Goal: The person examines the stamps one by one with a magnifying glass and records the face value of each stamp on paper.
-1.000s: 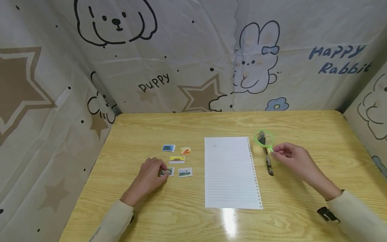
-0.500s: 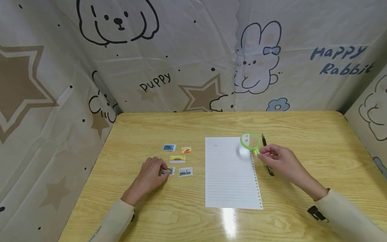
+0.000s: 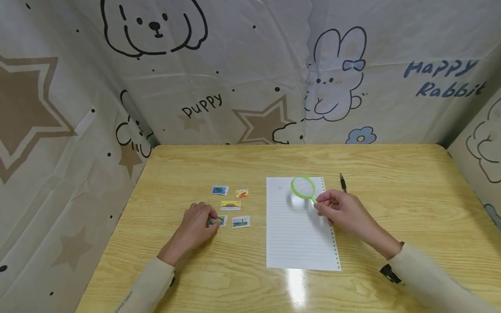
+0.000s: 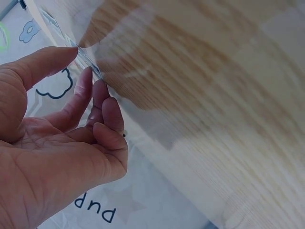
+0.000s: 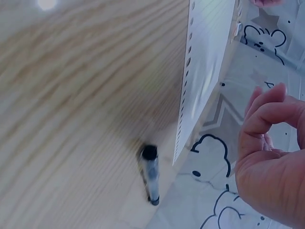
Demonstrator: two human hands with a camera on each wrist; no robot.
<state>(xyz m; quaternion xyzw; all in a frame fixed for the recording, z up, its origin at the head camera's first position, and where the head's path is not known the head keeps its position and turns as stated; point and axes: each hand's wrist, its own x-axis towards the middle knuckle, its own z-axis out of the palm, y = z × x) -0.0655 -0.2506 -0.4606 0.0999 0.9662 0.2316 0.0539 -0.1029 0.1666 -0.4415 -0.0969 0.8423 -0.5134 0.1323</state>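
Observation:
My right hand (image 3: 346, 213) pinches the handle of a green-rimmed magnifying glass (image 3: 303, 187) between thumb and fingers, the lens above the upper part of a lined sheet of paper (image 3: 297, 239). In the right wrist view the right hand (image 5: 269, 157) shows curled fingers, but the glass is hidden. On the left, my left hand (image 3: 197, 228) holds a green postage stamp (image 3: 222, 220) flat on the table with thumb and fingertips at its edges. The left wrist view shows this stamp (image 4: 94, 67) edge-on. Close by lie a landscape stamp (image 3: 241, 222), a yellow stamp (image 3: 230, 205), an orange stamp (image 3: 242, 194) and a blue stamp (image 3: 220, 190).
A black pen (image 3: 343, 182) lies just right of the paper, partly behind the right hand in the head view. The wooden table (image 3: 415, 182) ends against a cloth backdrop (image 3: 250, 78) printed with cartoon animals.
My right hand has carried the magnifying glass leftward, from over the pen to over the paper. The left hand and the stamps stay in place.

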